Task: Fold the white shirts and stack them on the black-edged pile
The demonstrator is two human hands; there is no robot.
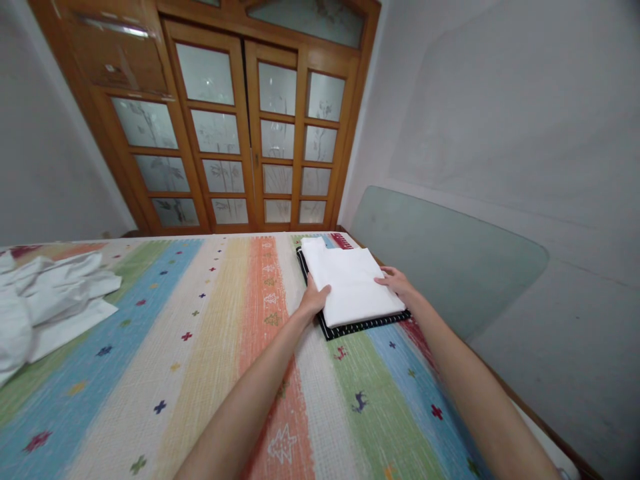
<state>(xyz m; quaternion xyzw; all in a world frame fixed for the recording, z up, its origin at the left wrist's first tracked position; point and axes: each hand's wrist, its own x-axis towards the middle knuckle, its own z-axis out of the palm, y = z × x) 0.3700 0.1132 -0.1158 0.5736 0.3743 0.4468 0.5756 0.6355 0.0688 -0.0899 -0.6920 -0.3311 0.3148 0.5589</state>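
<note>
Head view: your two bare arms stretch out over the striped bedspread (200,373). Your left hand (313,301) clasps the left edge of the folded white cloth (350,283), thumb on top. Your right hand (397,283) lies on its right edge; whether those fingers grip cannot be told. The cloth sits on a dark folded cloth (360,327) at the bed's far right. Far left lies a heap of white laundry (45,300). Beyond stand wooden doors (250,133).
</note>
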